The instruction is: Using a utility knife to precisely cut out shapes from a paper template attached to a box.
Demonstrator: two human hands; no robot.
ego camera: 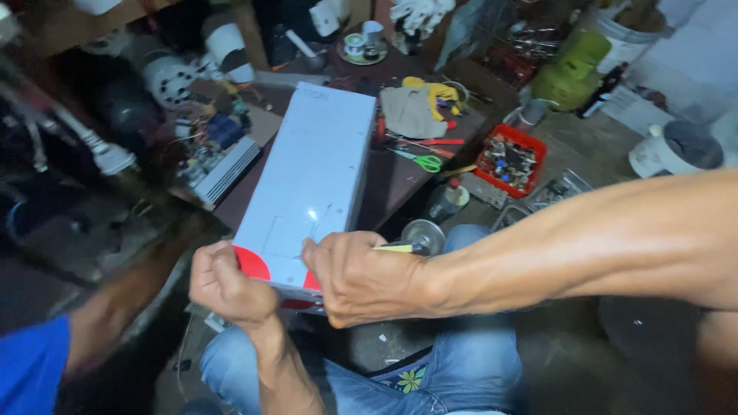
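Dim workshop, cluttered dark table (400,180), concrete floor (584,146).

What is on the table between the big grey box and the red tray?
In the head view, green-handled scissors lie between the grey box and the red tray.

The long pale grey box (307,180) looks like painted sheet metal — smooth, faintly glossy, catching a small glare near its close end, where red glossy patches show. The dark brown tabletop (392,180) beneath seems worn matt wood. A grey cloth glove with yellow fingertips (419,107) lies soft and dull beside it — the red square tray (511,160) looks like smooth plastic
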